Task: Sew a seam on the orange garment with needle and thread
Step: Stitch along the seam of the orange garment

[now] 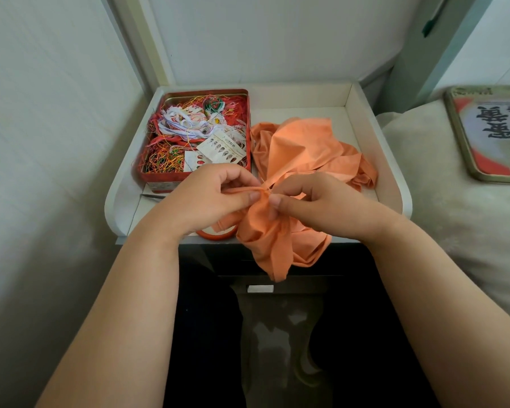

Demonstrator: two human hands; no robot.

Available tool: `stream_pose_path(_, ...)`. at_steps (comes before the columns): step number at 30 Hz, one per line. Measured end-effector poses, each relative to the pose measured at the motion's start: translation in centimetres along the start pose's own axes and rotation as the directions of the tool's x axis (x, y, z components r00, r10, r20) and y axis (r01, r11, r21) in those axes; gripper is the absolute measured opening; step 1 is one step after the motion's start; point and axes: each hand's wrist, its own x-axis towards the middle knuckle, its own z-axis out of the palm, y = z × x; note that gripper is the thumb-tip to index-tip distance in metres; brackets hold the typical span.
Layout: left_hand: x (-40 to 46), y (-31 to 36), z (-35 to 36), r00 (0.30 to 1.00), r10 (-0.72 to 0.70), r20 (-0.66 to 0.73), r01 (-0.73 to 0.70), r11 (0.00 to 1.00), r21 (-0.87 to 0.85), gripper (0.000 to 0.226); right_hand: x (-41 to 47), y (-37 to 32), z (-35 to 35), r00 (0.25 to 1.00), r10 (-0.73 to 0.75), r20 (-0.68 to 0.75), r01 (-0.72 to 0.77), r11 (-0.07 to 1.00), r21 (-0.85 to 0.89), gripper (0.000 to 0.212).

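Head view: the left hand [215,195] and the right hand [304,198] each pinch a gathered fold of the orange garment [292,154], which lies on the white surface [362,113] and droops over its front edge. Stitching appears under way; the needle is too small to see. Next, the thread likely needs drawing taut. The red tin [196,134] holds tangled threads and needle cards.

Single head view, looking forward-down, close over hands [265,198] at tray [365,113]
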Motion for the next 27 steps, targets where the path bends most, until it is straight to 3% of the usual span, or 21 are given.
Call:
stream_pose_path(7, -0.09, 0.06, -0.29, 1.0, -0.002, -0.009, 0.002, 0.999, 0.033, 0.007, -0.18, 0.31, -0.4, 1.0, -0.022, -0.019, 0.021, 0.998, -0.058, 0.027)
stream_pose_path(15, -0.22, 0.19, -0.14, 0.999, -0.032, 0.017, 0.029, 0.991, 0.127, 0.012, -0.24, -0.03, 0.08, 0.997, -0.021, 0.068, 0.033, 0.983, -0.18, 0.033)
stream_pose_path(27, -0.11, 0.55, 0.65, 0.994, 0.074, -0.079, -0.056, 0.975, 0.217, 0.012, 0.05, 0.08, 0.12, 0.999, 0.026, 0.034, -0.017, 0.968, -0.249, 0.036)
